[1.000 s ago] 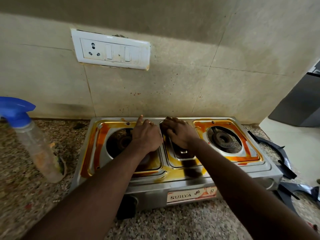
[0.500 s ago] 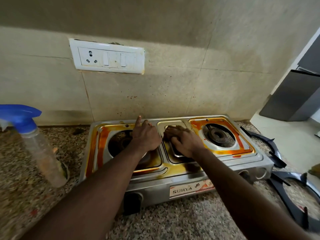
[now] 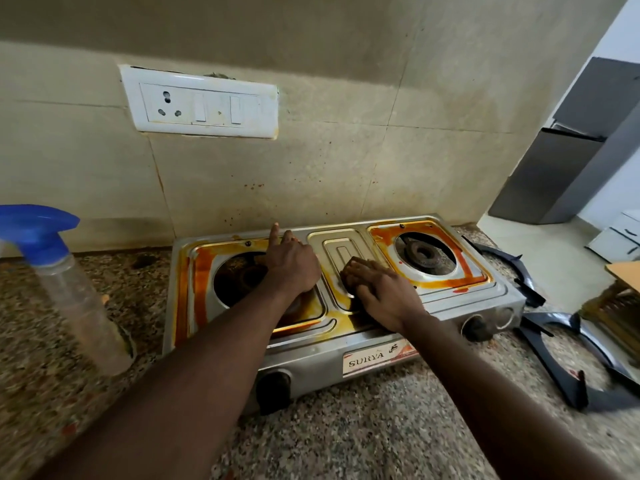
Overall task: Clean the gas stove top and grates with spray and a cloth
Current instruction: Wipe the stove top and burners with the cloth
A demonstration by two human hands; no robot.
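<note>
A steel two-burner gas stove (image 3: 313, 355) stands on the granite counter, its top streaked with orange-brown grime. My left hand (image 3: 292, 263) rests on the right edge of the left burner well, with the index finger stretched toward the wall. Pressing down on the middle panel is my right hand (image 3: 379, 292), its fingers bent over a small dark cloth (image 3: 358, 262) that barely shows. Both dark grates are off the stove: one (image 3: 568, 368) lies on the counter at the right, the other (image 3: 516, 271) behind it. A spray bottle (image 3: 78, 299) with a blue head stands left of the stove.
A tiled wall with a white switch board (image 3: 204, 105) rises right behind the stove. A grey fridge (image 3: 571, 150) stands past the counter's right end. A wooden item (image 3: 620, 306) sits at the far right edge.
My right hand has slid along the middle panel from its back end toward the front. The left hand has stayed on the left burner's edge. The view has shifted.
</note>
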